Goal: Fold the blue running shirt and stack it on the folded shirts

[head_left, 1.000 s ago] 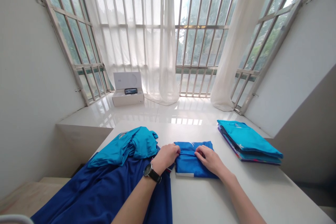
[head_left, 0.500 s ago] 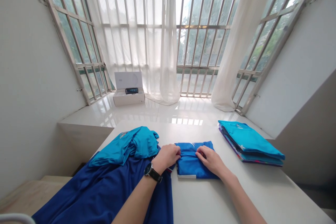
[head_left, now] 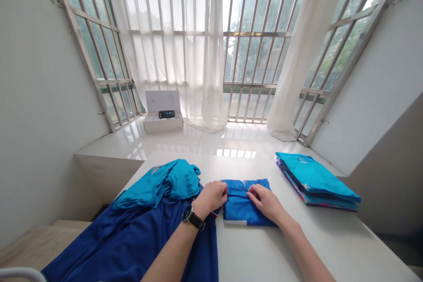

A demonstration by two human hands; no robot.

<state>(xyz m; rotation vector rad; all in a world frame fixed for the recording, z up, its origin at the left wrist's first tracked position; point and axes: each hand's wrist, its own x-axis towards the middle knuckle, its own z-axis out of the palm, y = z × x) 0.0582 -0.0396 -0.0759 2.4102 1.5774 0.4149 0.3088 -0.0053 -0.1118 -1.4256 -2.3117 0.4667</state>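
A bright blue garment (head_left: pixel 239 209), folded into a small rectangle with a white strip along its front edge, lies flat on the white table (head_left: pixel 251 255). My left hand (head_left: pixel 214 194), with a black-strapped watch at the wrist, is closed on the garment's left edge. On its right part my right hand (head_left: pixel 264 200) has its fingers curled and pinched on the cloth. A crease runs across the garment between the hands. The undersides of the fingers are hidden.
Left of me lie a large dark blue garment (head_left: pixel 142 238) and a crumpled turquoise garment (head_left: pixel 178 180). A stack of folded clothes (head_left: pixel 320 180) sits at right. On the window ledge stands an open white box (head_left: pixel 163 124) with a dark device in it, near curtains (head_left: pixel 211 75).
Almost nothing differs; both hands keep their places on the blue garment. The whole view has shifted very slightly.
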